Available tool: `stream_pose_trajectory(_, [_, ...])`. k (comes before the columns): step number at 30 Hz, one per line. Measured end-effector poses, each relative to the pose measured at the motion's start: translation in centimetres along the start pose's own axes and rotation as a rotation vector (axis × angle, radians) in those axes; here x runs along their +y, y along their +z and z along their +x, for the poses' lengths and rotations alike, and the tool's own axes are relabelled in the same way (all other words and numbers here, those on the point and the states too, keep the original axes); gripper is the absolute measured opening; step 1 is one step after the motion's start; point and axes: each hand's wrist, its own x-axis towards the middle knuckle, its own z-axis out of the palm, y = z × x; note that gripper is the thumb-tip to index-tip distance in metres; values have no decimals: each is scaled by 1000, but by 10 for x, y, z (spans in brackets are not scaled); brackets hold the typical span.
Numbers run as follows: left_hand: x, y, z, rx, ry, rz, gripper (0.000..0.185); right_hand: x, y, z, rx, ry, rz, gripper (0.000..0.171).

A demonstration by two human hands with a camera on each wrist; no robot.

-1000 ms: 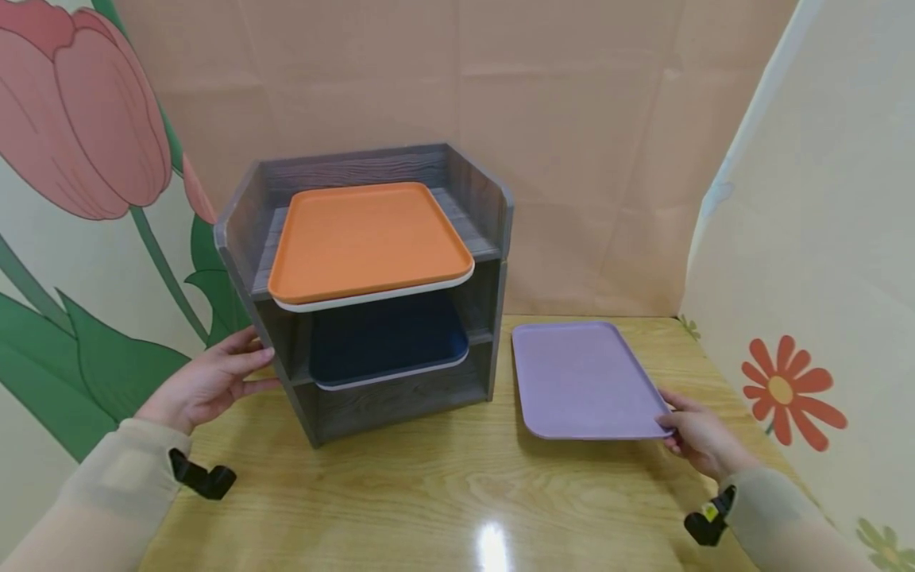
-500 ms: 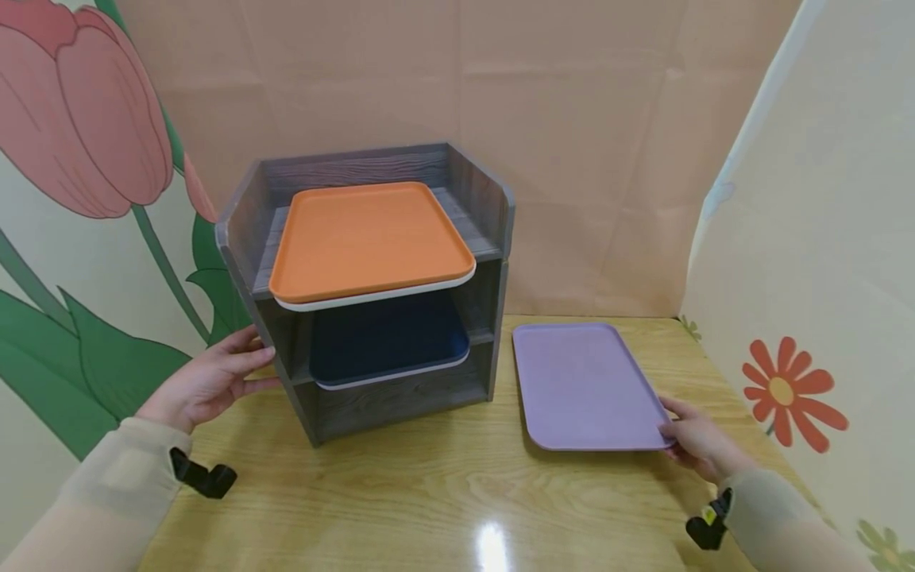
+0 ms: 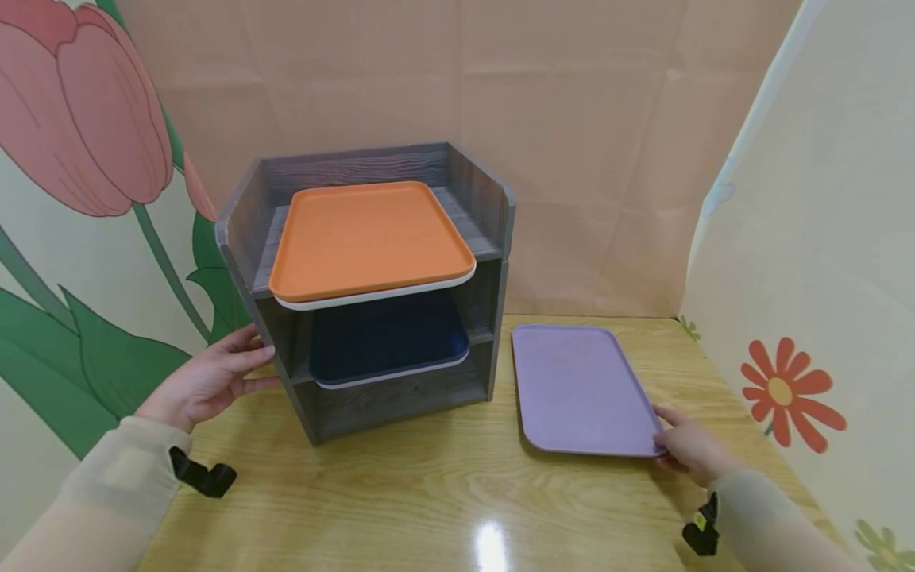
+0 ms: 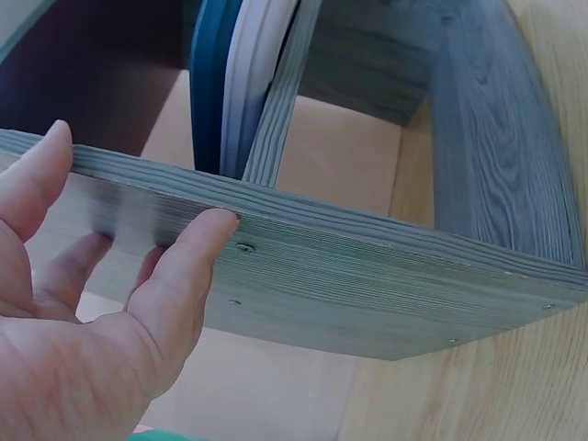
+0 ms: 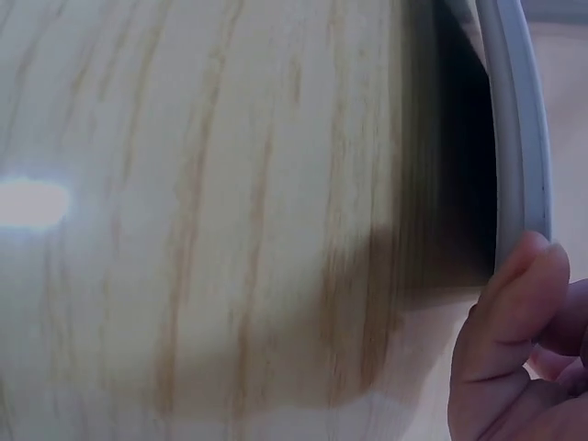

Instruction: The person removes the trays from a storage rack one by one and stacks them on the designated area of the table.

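A person's left hand rested with fingers straight and relaxed against the left side panel of a grey wood-grain shelf unit, which held an orange tray on top and a dark blue tray on the middle shelf. To its right, a lilac tray, rectangular with rounded corners and a low rim, lay on the wooden table. The right hand pinched its near right corner, thumb over the rim.
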Motion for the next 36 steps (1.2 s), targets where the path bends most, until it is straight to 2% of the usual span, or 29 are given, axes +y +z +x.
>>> stream_pose_trajectory(9, [0,0,0,7,0,-13,74,4,4,5,20,-3,-43,66])
stream_pose_trajectory(17, [-1,0,1,-8,6,-35,73,15,1,18,44,21,-162,69])
stream_pose_trajectory(27, [-1,0,2,-13,24,-49,71,18,2,21,39,33,-161,72])
stream_pose_trajectory(36, [-2,-2,2,-12,18,-37,71,20,2,23,41,22,-208,75])
